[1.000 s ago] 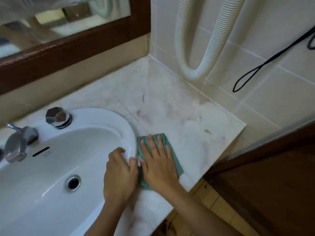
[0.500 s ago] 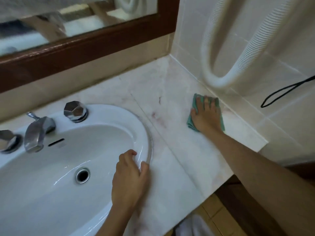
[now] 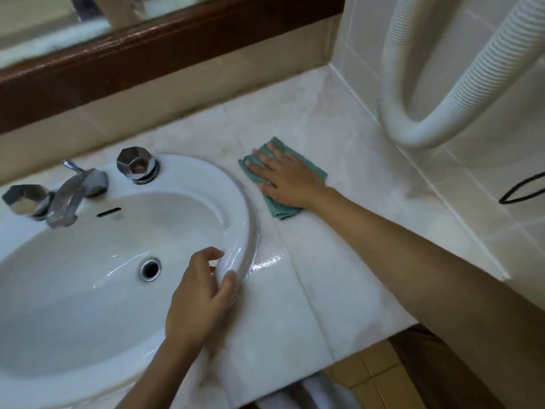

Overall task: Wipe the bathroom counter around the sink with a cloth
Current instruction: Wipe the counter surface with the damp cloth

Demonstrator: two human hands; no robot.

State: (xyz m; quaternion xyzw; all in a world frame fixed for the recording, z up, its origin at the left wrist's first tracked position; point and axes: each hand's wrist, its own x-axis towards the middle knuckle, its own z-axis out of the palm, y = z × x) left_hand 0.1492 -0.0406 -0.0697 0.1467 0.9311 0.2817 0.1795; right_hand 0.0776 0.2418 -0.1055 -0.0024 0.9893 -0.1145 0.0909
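Currently logged: cloth [image 3: 281, 208] was teal-green, folded into a rough rectangle w/ layered edges visible at its near corner, lying flat on the marble counter [image 3: 339, 219] just beside the sink [image 3: 88, 278] rim's right side, towards the back. Right hand [image 3: 287, 180] lay palm-down on it, fingers spread wide and pressed flat, covering most of the fabric; only the far corner, the right edge and the near end showed. Left hand [image 3: 200, 293] rested on the sink's near-right rim, thumb on the outer lip, fingers loosely curled over the inside edge, holding nothing else. Counter surface was pale, veined w/ faint pink-brown marks, glossy wet patch just beside the rim near the left thumb. Counts: 1 cloth, 2 hands, 1 white oval basin w/ 1 drain [image 3: 149, 269] and 1 overflow slot, 1 chrome spout [image 3: 69, 199], 2 faceted chrome tap knobs, left knob [image 3: 25, 199] and right knob [image 3: 136, 164]. Side items: 1 white ribbed hose [image 3: 436, 119] looping down against the tiled wall [image 3: 486, 178] at right, 1 black cord [image 3: 522, 188] at the far right edge, 1 dark wood mirror frame [image 3: 165, 54] along the back. Reflection in the mirror too blurred to read.
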